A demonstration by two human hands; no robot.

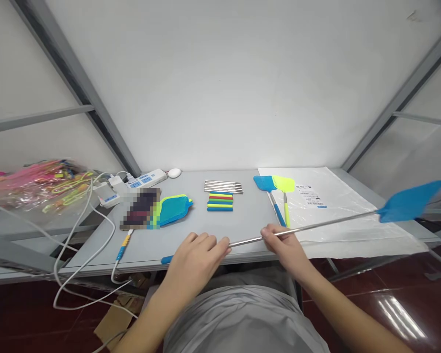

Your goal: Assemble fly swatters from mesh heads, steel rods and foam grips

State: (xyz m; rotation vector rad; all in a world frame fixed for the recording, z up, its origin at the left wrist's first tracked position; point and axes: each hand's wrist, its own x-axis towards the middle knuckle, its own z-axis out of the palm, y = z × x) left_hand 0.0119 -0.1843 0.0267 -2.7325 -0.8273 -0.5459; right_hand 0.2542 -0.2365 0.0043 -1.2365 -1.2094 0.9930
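Note:
A fly swatter [411,202] with a blue paddle and a long metal rod lies across both my hands, extended above the table's front edge. My left hand [196,260] is wrapped round its handle end, where a blue grip tip sticks out to the left. Farther along, my right hand [282,245] pinches the metal rod, with the paddle far to the right. Two shorter fly swatters, one blue [266,183] and one yellow-green [284,184], lie just beyond my right hand. Ahead of my left hand are several coloured grips [219,201] in a row and several metal rods [223,187].
Loose blue and yellow-green swatter paddles [174,210] lie at the left beside a blurred-out phone-like object [140,208]. Behind them are a power strip [147,180] and a white round device [174,173]. White cables [64,255] hang at the left. A white plastic bag [338,196] covers the right side.

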